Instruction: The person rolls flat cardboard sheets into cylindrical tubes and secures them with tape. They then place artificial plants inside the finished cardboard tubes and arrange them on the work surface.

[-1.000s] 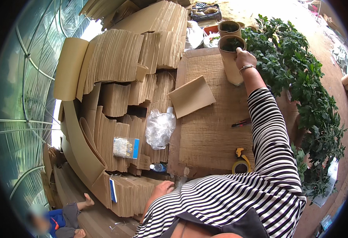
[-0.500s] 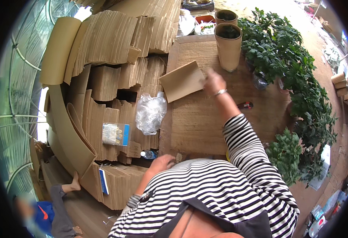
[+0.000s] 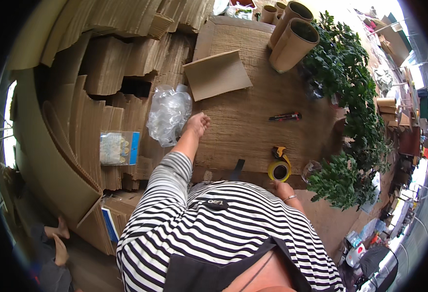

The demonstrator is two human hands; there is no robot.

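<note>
My left hand [image 3: 198, 125] hangs over the left edge of the wooden tabletop [image 3: 238, 124], fingers curled in, nothing visible in them. Beside it lies a crumpled clear plastic bag [image 3: 167, 117]. My right hand [image 3: 283, 189] is at the near edge, just below a yellow tape roll [image 3: 279, 171] with an orange-and-black dispenser part [image 3: 278, 150]. Its fingers are partly hidden, and whether they touch the tape is unclear. A bent cardboard sheet [image 3: 217, 77] rests farther back on the tabletop. Right of the middle lies a red-and-black utility knife [image 3: 285, 117].
Stacks of cut cardboard [image 3: 106, 63] fill the left side. Cardboard tubes [image 3: 292, 47] stand at the back right. Leafy potted plants [image 3: 350, 92] line the right edge. A flat packet [image 3: 119, 148] lies on the cardboard. Another person's bare feet [image 3: 58, 238] show at lower left.
My right hand has left the cardboard sheet and drawn back to the near edge by the tape. My left hand has reached forward beside the plastic bag. The view has shifted.
</note>
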